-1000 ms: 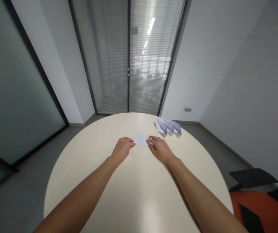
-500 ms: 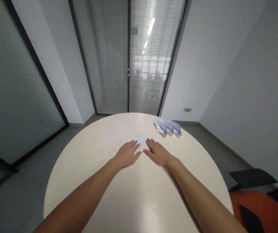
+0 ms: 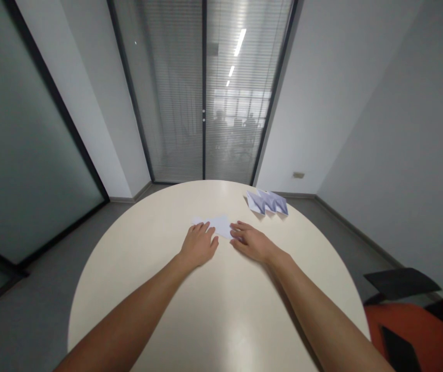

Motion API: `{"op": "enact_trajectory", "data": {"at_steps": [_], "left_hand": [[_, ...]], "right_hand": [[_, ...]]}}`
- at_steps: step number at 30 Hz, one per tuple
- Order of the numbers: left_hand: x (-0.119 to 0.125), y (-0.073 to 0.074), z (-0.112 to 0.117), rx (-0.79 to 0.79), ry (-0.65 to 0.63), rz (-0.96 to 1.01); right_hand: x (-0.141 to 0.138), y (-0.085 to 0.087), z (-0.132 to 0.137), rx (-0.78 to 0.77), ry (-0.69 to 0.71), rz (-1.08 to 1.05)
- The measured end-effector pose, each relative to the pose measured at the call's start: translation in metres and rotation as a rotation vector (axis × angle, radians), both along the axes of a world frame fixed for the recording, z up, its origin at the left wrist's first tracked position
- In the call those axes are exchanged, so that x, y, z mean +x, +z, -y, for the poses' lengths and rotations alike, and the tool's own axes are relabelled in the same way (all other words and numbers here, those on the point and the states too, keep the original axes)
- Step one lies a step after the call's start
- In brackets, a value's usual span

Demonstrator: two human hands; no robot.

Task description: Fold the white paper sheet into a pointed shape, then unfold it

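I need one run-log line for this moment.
left hand: on white paper; right hand: at its right end; folded papers: on table, far right

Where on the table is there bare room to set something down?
The round table has bare patches between the left forearm and right forearm, left of the left forearm, and between the right forearm and the table's right edge. Crowded: far centre, where the left hand and right hand touch the white paper, and far right, where folded papers sit.
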State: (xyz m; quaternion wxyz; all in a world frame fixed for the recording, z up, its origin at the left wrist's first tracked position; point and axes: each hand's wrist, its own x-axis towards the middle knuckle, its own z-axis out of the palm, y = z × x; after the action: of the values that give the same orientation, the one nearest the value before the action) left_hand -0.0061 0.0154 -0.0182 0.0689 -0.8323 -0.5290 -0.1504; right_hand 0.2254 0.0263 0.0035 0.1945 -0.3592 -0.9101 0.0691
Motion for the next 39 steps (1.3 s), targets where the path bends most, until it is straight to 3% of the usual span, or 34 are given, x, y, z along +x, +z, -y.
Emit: {"op": "enact_trajectory", "data": {"at_steps": [4,9,14,18,22,25,32,39], "left_hand": [[-0.003,-0.002,-0.003,-0.009,-0.024,0.046],[-0.006,-0.001,-0.005,-0.066,-0.083,0.097],[-0.006,0.002,-0.006,-0.101,-0.116,0.110],[-0.006,0.003,-0.007,-0.096,-0.218,0.137],[-0.006,0.000,-0.011,-0.095,-0.289,0.173],[-0.006,0.001,-0.009,-0.108,-0.296,0.177],[-0.001,0.014,0.007,-0.099,-0.272,0.113],[0.005,0.016,0.012,-0.077,-0.208,0.059]], "right_hand": [[-0.007,0.008,0.005,-0.099,0.088,-0.043],[-0.012,0.010,0.011,-0.204,0.090,-0.084],[-0.008,-0.003,0.005,-0.075,-0.057,-0.092],[0.002,-0.015,-0.005,0.004,-0.200,-0.067],[0.008,-0.019,-0.009,-0.054,-0.166,-0.126],[0.006,-0.017,-0.008,-0.100,-0.120,-0.170],[0.003,-0.011,-0.003,-0.112,-0.185,-0.171],[0.004,-0.008,-0.003,-0.154,-0.172,-0.166]]}}
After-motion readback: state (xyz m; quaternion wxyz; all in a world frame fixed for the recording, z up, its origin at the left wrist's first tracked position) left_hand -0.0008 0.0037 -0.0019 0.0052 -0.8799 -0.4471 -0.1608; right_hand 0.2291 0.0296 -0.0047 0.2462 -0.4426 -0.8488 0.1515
